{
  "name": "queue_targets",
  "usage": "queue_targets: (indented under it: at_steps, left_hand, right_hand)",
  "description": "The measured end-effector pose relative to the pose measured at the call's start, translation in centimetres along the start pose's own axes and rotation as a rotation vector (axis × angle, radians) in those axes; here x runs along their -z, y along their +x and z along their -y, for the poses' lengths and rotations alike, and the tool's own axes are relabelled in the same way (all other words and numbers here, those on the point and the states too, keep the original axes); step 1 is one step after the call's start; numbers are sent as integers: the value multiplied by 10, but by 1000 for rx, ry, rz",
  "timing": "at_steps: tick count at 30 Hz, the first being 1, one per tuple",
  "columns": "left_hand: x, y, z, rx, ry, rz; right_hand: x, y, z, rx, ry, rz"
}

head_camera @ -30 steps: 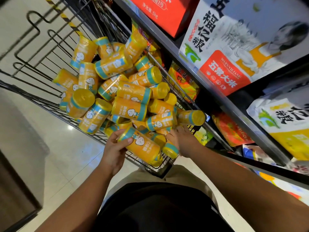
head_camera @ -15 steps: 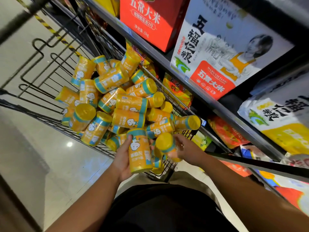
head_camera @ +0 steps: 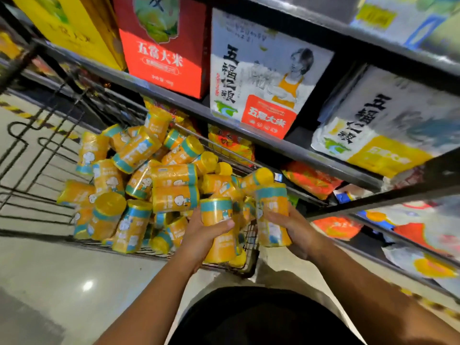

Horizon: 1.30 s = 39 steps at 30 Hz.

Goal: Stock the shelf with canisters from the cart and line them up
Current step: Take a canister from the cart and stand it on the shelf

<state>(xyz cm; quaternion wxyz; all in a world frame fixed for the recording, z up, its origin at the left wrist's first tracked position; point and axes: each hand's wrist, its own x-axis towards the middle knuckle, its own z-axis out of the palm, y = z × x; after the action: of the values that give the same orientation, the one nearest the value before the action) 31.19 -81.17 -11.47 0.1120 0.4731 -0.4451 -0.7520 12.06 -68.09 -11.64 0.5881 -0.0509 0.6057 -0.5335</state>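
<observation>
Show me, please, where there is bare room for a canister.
Free: the dark shelf gap between the middle rice bag and the right rice bag; bare cart wire left of the canister heap. Crowded: that heap and the orange packets below.

You are gripping a yellow canister point(head_camera: 216, 211) upright in your left hand point(head_camera: 202, 233) and a second canister point(head_camera: 271, 204) in your right hand point(head_camera: 296, 230), over the wire cart point(head_camera: 247, 269) where piled canisters point(head_camera: 174, 185) are lying beside the shelf point(head_camera: 174, 101).

In the cart point(head_camera: 245, 268), left of the shelf point(head_camera: 174, 100), canisters point(head_camera: 174, 180) lie heaped; bags point(head_camera: 263, 78) stand on the shelf above. At the cart's near end, the left hand point(head_camera: 199, 235) and right hand point(head_camera: 296, 230) each hold one.
</observation>
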Motion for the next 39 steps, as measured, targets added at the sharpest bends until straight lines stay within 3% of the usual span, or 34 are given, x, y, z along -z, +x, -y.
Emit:
queue_targets:
  at_steps: [16,26,32,39]
  left_hand:
    - [-147,-72,15,-167,212,259]
    - [-313,-184,83,-242,267,509]
    - [-412,-242,60,-320,186,641]
    - [-503,-271,-25,-533,187,760]
  right_hand:
    - [88,-168,-42,235,181,-264]
    - [225,-357,-85,399,12,-561]
    - [280,-436,-60,597,-36,-689]
    - [316,-489,32,852,-117,-783]
